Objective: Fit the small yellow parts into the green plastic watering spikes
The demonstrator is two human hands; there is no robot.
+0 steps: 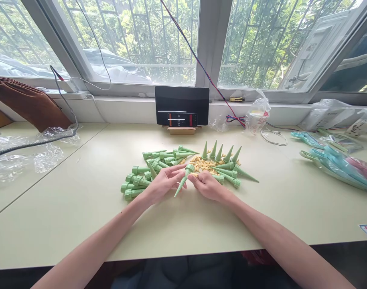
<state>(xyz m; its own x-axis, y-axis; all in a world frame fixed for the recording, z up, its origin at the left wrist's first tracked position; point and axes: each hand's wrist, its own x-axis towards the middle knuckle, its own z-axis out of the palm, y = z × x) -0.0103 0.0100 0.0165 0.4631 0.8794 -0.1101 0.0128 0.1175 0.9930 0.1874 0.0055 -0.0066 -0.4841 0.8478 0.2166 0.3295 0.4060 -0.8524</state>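
Clock centred on the held spike, 12 = window side. From the left: pile of green spikes point(135, 180) on the table point(96, 224) from about 8 round to 12, nearly all lying down and overlapping, so no exact count. Left hand point(165, 182) just at 9, thumb and fingers closed around one green spike point(187, 171), cap end up, point slanting down toward 7. That's the piece in work, over the table between both hands. Right hand point(207, 185) at 3–4, thumb and finger pinched on what looks like a small yellow piece point(194, 174) by the spike's cap; contact can't be confirmed.

Loose yellow pieces point(201, 163) heaped at 1–2, plenty left. Five upright spikes point(213, 150) behind them, also 1–2, points up. More lying spikes point(231, 173) at 2–3.

Progress: one unit mid-assembly, probably. Can't tell which group is finished, since any fitted yellow parts are hidden. Given the loose yellows, likely well short of complete.
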